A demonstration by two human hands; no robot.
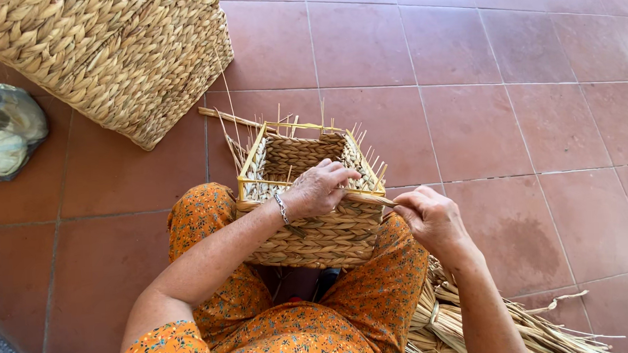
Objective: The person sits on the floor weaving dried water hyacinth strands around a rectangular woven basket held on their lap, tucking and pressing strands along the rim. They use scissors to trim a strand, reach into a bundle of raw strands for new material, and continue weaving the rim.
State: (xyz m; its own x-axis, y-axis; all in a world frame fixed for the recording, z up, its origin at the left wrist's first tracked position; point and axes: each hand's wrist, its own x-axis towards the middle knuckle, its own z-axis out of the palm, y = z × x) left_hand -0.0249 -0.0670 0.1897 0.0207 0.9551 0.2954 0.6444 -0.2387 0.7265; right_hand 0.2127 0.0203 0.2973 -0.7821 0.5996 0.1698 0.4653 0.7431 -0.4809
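crumpled grey-green plastic bag (5, 130), far left edge, on floor tiles (509, 118)

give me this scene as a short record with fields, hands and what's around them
left hand: left hand rests on the rim of the small woven basket, fingers curled over the edge
right hand: right hand pinches a straw strand at the basket's corner
basket state: unfinished, loose stalk ends stick up around a yellow frame
basket position: on the person's lap
nearby: large woven basket upper left; bundle of dried straw on the tiled floor; crumpled bag at left
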